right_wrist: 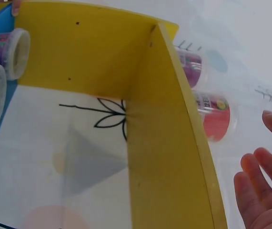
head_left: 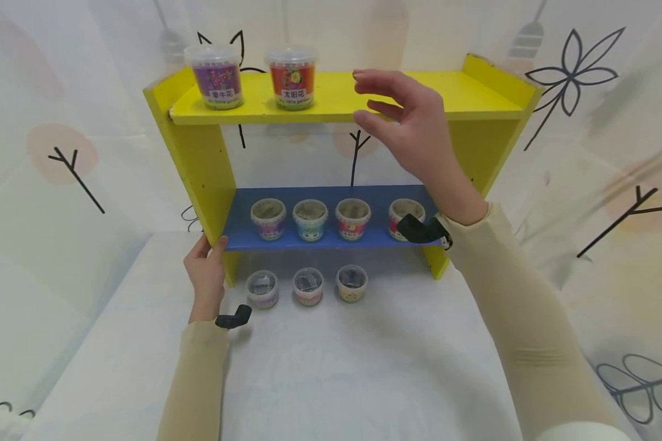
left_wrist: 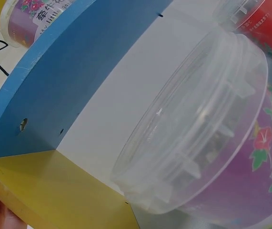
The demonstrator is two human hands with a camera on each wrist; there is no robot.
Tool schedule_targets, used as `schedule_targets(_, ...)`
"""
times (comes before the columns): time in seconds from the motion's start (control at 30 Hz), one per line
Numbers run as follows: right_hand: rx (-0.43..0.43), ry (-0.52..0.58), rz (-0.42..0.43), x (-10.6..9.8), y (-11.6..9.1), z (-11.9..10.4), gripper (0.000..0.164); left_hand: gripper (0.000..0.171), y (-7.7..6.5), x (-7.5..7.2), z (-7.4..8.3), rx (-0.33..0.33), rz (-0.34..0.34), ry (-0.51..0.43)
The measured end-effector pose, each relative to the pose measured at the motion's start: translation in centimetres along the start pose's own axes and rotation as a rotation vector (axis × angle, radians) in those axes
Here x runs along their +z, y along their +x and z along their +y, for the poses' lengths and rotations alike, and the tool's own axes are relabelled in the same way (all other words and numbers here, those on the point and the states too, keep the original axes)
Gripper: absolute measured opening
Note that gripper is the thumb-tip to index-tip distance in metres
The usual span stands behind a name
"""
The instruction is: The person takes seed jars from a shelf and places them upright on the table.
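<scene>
A pale cloth [head_left: 27, 233] with drawn plants is behind a white table [head_left: 331, 373]. The right hand [head_left: 414, 119] is up by the yellow top [head_left: 339, 89], fingers curved, holding nothing. The left hand [head_left: 206, 278] grips the side of the shelf [head_left: 201, 162]. The red cup [head_left: 292, 84] stands up top, left of the right hand; the purple cup [head_left: 219, 81] is past it. Four cups [head_left: 311, 230] sit on the blue board [head_left: 243, 243], three cups [head_left: 309, 297] below. Cups seem light, stiff, maybe slippery: best held round the sides, under the lid.

L-wrist view: fingers [left_wrist: 5, 220] mostly cut off; head view: rightmost cup [head_left: 400, 215] pt. hidden.
</scene>
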State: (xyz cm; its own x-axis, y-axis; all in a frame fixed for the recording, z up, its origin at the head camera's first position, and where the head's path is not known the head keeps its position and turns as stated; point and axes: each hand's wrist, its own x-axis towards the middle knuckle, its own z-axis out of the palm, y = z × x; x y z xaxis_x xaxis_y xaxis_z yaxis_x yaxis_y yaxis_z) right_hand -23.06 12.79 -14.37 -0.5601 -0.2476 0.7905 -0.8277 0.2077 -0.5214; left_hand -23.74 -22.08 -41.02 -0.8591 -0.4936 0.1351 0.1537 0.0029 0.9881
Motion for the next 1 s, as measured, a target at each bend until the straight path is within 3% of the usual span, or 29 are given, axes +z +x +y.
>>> schedule_targets(0.13,0.071,-0.029,-0.013,0.3,1.2,-0.2,0.043,0.043,0.0,0.0,-0.1,0.007,-0.002,0.0)
schedule_targets(0.4,0.082,-0.041,-0.055,1.5,3.0,0.2,0.048,0.044,0.1,-0.1,0.0,0.0,0.003,-0.002)
schedule_targets(0.87,0.095,-0.125,-0.089,2.5,4.1,0.6,0.051,0.042,0.2,0.1,-0.3,-0.008,0.016,-0.042)
schedule_targets(1.0,0.096,-0.158,-0.111,2.9,4.7,0.6,0.052,0.043,0.2,0.1,-0.2,-0.013,0.016,-0.017)
